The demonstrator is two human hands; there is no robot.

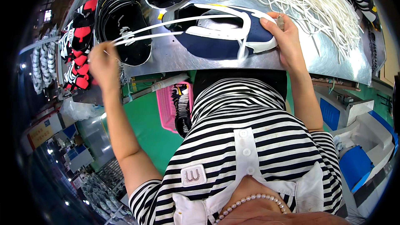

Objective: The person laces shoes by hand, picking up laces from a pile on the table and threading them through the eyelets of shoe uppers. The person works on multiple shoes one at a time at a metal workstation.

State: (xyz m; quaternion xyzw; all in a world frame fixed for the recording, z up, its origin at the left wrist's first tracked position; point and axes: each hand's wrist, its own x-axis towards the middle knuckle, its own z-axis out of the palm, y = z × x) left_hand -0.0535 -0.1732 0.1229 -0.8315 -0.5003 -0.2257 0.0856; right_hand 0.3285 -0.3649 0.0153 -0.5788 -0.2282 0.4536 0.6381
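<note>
A navy and white shoe upper (pixel 202 46) is held over the near edge of the metal table (pixel 166 60). My right hand (pixel 286 37) grips its right end, thumb on top; a small greyish piece shows by the fingers, too unclear to name. Two strands of white shoelace (pixel 154 36) run taut from the upper's opening toward the left. My left hand (pixel 104 64), slightly blurred, is closed on their ends. Another bit of white lace hangs from the upper's near side.
A heap of loose white laces (pixel 291 0) covers the table's far right. Stacked black uppers (pixel 118 16) stand at the left, red and black ones (pixel 81 37) beyond them. Below the table, a pink basket (pixel 166 112) holds more uppers.
</note>
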